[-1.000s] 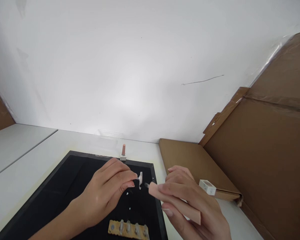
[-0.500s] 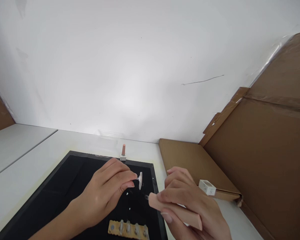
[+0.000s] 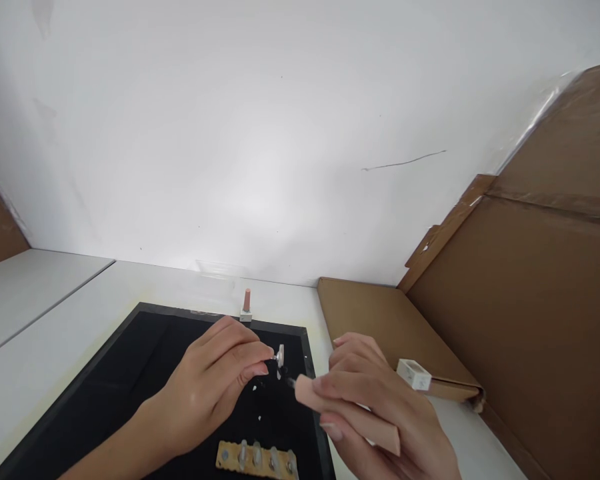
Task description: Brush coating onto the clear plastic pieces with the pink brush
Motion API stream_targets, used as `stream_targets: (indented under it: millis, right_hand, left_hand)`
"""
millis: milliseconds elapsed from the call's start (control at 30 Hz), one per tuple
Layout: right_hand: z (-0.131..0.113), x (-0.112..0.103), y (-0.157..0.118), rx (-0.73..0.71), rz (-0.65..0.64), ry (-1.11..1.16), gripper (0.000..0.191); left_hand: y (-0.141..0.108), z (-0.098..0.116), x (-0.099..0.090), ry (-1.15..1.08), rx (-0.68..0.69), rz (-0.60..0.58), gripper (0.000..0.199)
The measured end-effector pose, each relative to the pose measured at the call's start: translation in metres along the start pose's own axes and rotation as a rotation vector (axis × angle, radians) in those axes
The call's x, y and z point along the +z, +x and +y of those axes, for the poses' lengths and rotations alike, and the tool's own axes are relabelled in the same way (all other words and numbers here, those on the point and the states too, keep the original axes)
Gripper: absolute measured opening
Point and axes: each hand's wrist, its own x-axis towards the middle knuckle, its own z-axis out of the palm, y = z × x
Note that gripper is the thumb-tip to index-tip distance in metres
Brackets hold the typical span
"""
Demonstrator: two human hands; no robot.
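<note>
Between the thumb and fingers of my left hand (image 3: 215, 373) is a small clear stem carrying a pale, flat nail tip (image 3: 281, 356), held edge-on above the black mat (image 3: 145, 373). My right hand (image 3: 380, 407) grips a long pink nail polish cap with a brush (image 3: 347, 413). Its short brush end points at the lower part of the nail tip; whether they touch I cannot tell. Below, a yellowish strip (image 3: 226, 455) bears several clear upright pieces like nail tips on stands.
Behind the mat stands a pink-capped bottle in a white block (image 3: 247, 307). An open-topped white block (image 3: 414, 375) sits at the right, by a flat cardboard box (image 3: 365, 313). Cardboard walls (image 3: 545, 287) rise on the right. White specks lie on the mat.
The brush in my right hand has shifted slightly up and left, closer to the nail tip. My left hand stays nearly still, the nail tip's lower part now looking broken up by the brush.
</note>
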Motion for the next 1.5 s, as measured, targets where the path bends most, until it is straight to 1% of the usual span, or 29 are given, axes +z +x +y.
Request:
stream_targets:
  millis: [67, 200, 333, 467, 600, 767, 867, 1000, 1067, 1167, 1333, 1433, 1500]
  right_hand:
    - [-0.0006, -0.0002, 0.0002, 0.002, 0.000, 0.003, 0.015]
    - [-0.0014, -0.0012, 0.0009, 0.006, 0.016, -0.001, 0.020]
    - [-0.0024, -0.0013, 0.0033, 0.002, 0.010, 0.008, 0.014]
    - [-0.0016, -0.0010, 0.0026, 0.002, 0.030, 0.011, 0.018]
    - [-0.0014, -0.0014, 0.0018, 0.003, 0.012, 0.018, 0.011]
    - [-0.0011, -0.0020, 0.0019, 0.008, 0.024, 0.007, 0.017]
    - [-0.0006, -0.0017, 0.0009, -0.004, 0.025, 0.019, 0.011]
    - [0.0001, -0.0010, -0.0007, -0.001, 0.036, 0.016, 0.019]
    - [0.0004, -0.0005, -0.0006, 0.000, 0.033, 0.017, 0.019]
    - [0.0008, 0.0005, 0.0006, -0.010, 0.023, 0.019, 0.013]
    - [-0.0009, -0.0005, 0.0031, -0.005, 0.016, 0.001, 0.017]
    - [-0.0037, -0.0023, 0.0045, -0.003, -0.010, -0.003, 0.016]
    - [-0.0049, -0.0030, 0.0048, -0.001, -0.002, -0.009, 0.016]
  left_hand:
    - [-0.0005, -0.0002, -0.0001, -0.004, 0.000, 0.001, 0.019]
    - [-0.0016, -0.0007, -0.0003, -0.012, 0.000, -0.012, 0.019]
    - [-0.0016, -0.0005, -0.0002, -0.014, -0.004, -0.014, 0.019]
    - [-0.0011, -0.0004, -0.0001, -0.010, 0.006, -0.007, 0.019]
    - [-0.0009, -0.0006, 0.0000, -0.011, 0.007, -0.004, 0.018]
    - [-0.0001, 0.0000, -0.0002, -0.010, 0.007, 0.002, 0.018]
    - [0.0004, 0.0004, -0.0005, -0.006, 0.005, 0.005, 0.019]
    - [0.0001, 0.0004, -0.0007, -0.002, 0.012, 0.002, 0.019]
    - [0.0001, 0.0005, -0.0006, 0.008, 0.017, 0.003, 0.018]
    - [0.0009, 0.0008, -0.0005, 0.022, 0.022, 0.017, 0.018]
    - [0.0028, 0.0016, -0.0011, 0.036, 0.020, 0.025, 0.019]
    - [0.0026, 0.0016, -0.0017, 0.030, 0.016, 0.015, 0.019]
    - [0.0019, 0.0012, -0.0017, 0.025, 0.017, 0.012, 0.019]
